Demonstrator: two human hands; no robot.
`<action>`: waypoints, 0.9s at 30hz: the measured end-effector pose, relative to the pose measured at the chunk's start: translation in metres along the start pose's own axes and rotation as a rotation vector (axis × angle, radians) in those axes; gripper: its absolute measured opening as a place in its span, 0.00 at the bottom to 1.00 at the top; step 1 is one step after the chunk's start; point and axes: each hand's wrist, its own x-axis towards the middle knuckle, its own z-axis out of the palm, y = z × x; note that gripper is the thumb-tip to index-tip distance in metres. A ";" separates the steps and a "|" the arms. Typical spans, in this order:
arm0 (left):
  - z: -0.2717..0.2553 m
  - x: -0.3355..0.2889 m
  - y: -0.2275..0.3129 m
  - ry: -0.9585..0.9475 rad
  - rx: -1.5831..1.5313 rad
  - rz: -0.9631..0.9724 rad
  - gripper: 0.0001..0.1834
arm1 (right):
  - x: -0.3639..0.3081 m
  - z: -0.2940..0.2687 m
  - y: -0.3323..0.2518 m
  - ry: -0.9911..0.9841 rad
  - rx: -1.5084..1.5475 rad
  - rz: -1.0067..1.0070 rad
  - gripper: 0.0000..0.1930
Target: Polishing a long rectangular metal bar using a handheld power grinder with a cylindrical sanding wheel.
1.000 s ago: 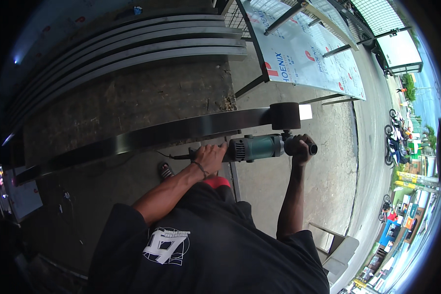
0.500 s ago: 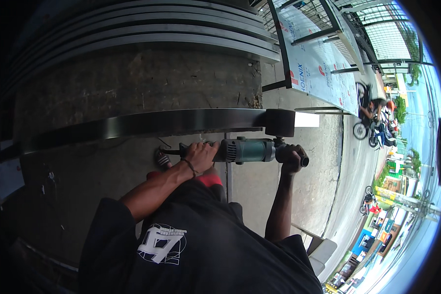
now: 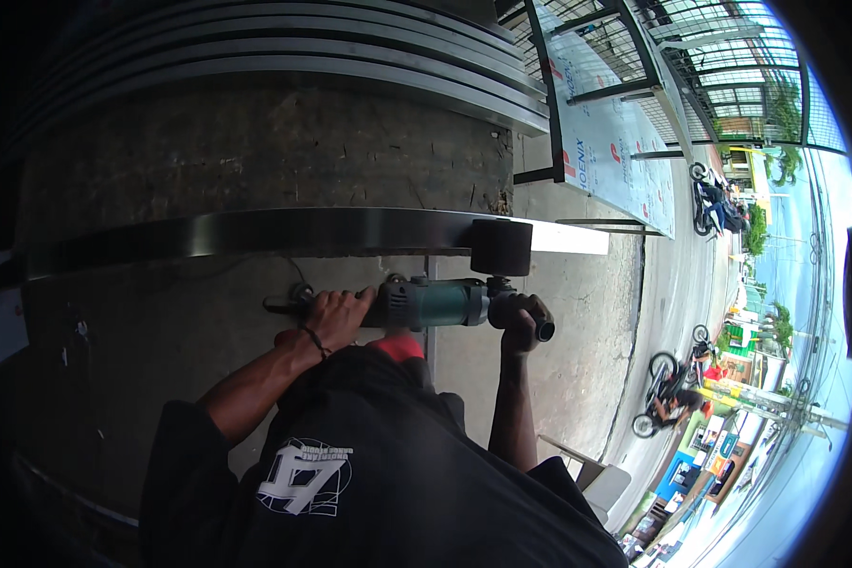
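A green and black drum polisher (image 3: 445,303) is held sideways in both hands. My left hand (image 3: 341,316) is closed around its dark rear grip. My right hand (image 3: 526,324) grips the black handle at its front end, just right of the gear head. The dark cylindrical drum (image 3: 501,248) lies against the long shiny metal tube (image 3: 303,232), near that tube's right end. The tube rests along the near edge of a worn wooden work table (image 3: 284,151). A power cord trails from the polisher's rear; part of it is hidden behind my left hand.
Several metal tubes (image 3: 293,62) lie side by side across the table's far side. A dark metal frame with a film-covered panel (image 3: 615,142) stands at the far right. Beyond the concrete floor (image 3: 577,322), motorcycles (image 3: 667,393) are on the street at right.
Both hands have moved the polisher left along the tube, leaving a longer bright stretch of tube right of the drum. The motorcycles on the street have shifted.
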 end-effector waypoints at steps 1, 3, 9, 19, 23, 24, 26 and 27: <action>-0.003 -0.005 -0.004 -0.013 0.034 0.000 0.27 | -0.007 0.005 0.005 0.073 0.020 -0.011 0.17; -0.014 -0.013 -0.010 -0.025 0.071 -0.003 0.28 | -0.012 0.014 -0.007 -0.009 0.001 0.002 0.18; -0.029 -0.015 -0.009 -0.074 0.044 -0.062 0.31 | -0.016 0.032 -0.017 -0.066 -0.096 -0.030 0.18; 0.009 0.054 0.053 -0.088 0.069 -0.010 0.28 | 0.044 -0.049 0.008 -0.022 0.010 -0.101 0.17; 0.026 0.114 0.095 -0.253 0.042 -0.056 0.29 | 0.077 -0.112 0.020 0.010 0.019 -0.020 0.17; 0.033 0.127 0.106 -0.259 0.048 -0.048 0.29 | 0.086 -0.126 0.021 0.010 0.038 -0.014 0.17; 0.050 0.152 0.128 -0.146 0.027 0.025 0.28 | 0.107 -0.153 0.027 0.056 0.071 -0.045 0.16; 0.059 0.164 0.139 -0.156 0.034 0.026 0.28 | 0.119 -0.163 0.025 0.051 0.079 -0.078 0.14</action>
